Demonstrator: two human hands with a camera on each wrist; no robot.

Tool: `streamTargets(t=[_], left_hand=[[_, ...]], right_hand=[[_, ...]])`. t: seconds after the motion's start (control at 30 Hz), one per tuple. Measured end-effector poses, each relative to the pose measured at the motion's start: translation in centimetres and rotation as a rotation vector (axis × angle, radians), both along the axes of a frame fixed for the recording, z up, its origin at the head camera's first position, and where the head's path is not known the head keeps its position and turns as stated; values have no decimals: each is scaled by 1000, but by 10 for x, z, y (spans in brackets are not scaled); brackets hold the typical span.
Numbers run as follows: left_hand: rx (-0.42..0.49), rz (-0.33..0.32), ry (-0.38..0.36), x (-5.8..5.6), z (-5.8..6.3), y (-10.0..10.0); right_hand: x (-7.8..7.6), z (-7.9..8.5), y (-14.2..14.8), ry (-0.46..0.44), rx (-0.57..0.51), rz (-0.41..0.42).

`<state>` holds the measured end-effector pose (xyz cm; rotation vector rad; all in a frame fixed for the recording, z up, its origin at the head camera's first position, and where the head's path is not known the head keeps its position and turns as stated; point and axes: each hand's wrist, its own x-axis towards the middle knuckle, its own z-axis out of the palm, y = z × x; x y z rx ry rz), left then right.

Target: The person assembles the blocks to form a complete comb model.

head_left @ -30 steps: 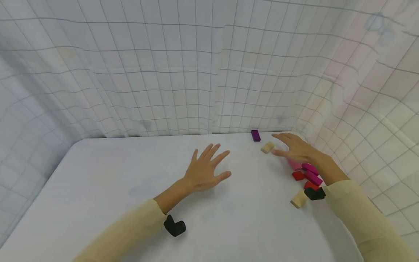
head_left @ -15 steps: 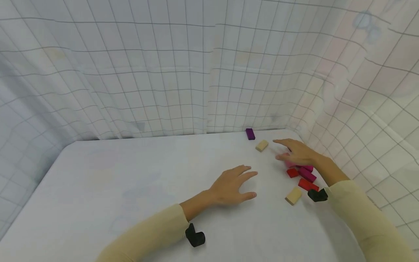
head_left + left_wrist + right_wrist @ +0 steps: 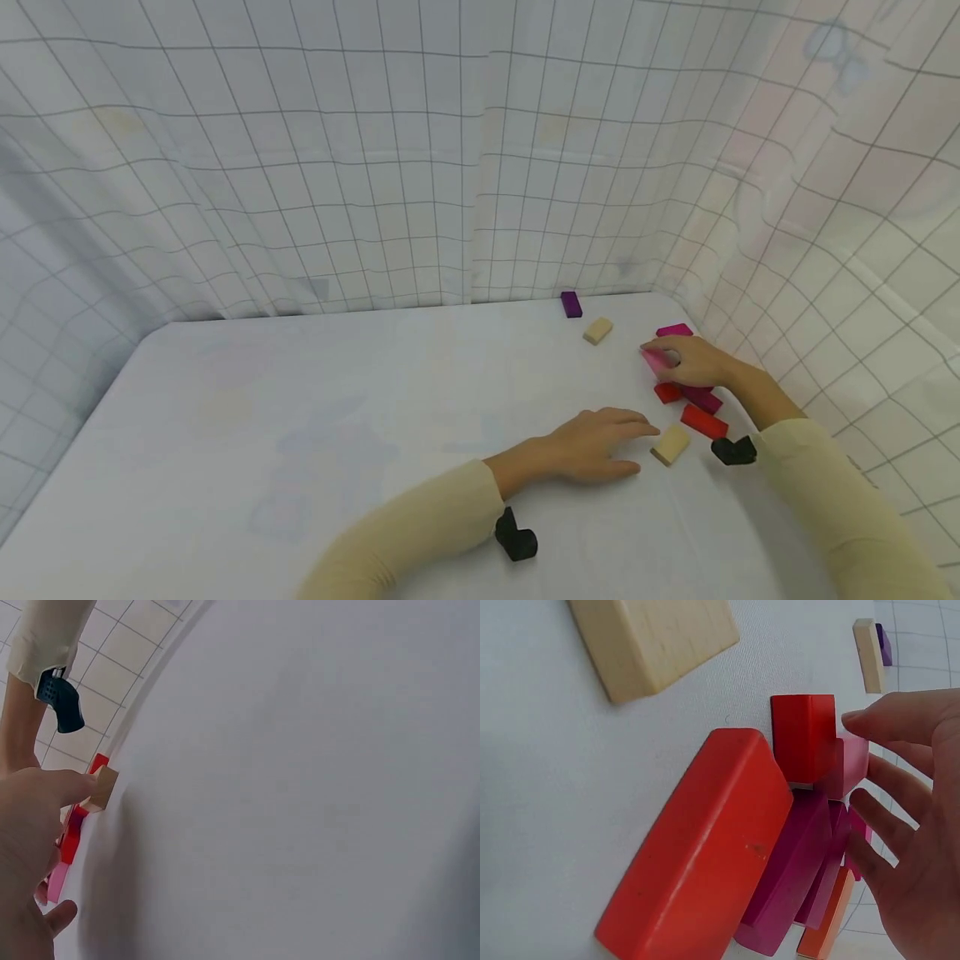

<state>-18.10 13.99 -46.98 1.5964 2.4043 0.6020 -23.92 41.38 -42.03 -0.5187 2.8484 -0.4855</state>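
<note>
My right hand (image 3: 693,362) reaches down at the table's right side, thumb and fingers around a pink block (image 3: 655,360). In the right wrist view, the thumb tip lies close by that pink block (image 3: 851,766), and fingers show behind it. My left hand (image 3: 588,446) is low over the table with fingers extended and nothing in its grasp. Its fingertips are near a plain wooden block (image 3: 671,445). Next to the right hand lie a small red block (image 3: 666,392), a longer red block (image 3: 705,422) and a dark magenta block (image 3: 702,400).
Toward the back are another wooden block (image 3: 597,331), a purple block (image 3: 572,305) and a bright magenta block (image 3: 675,330). An orange block (image 3: 827,919) shows in the right wrist view. Gridded white curtains (image 3: 360,167) border the white table (image 3: 300,400).
My left hand has moved right across the table toward the nearer wooden block. The right hand has lowered and drawn its thumb and fingers in around the pink block.
</note>
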Motion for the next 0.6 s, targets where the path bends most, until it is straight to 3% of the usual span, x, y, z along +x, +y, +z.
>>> streamTargets(t=[0.2,0.37,0.6], left_hand=[[-86,-18,102,-3,-1,26],[-133,-19,183,-4,1,31],[-38,-36,51,-11,3,32]], right_hand=[[-1,0,2,-71,-6,-16],[-3,2,4,-120,-34,-15],[-4,3,6,-167,-52,-44]])
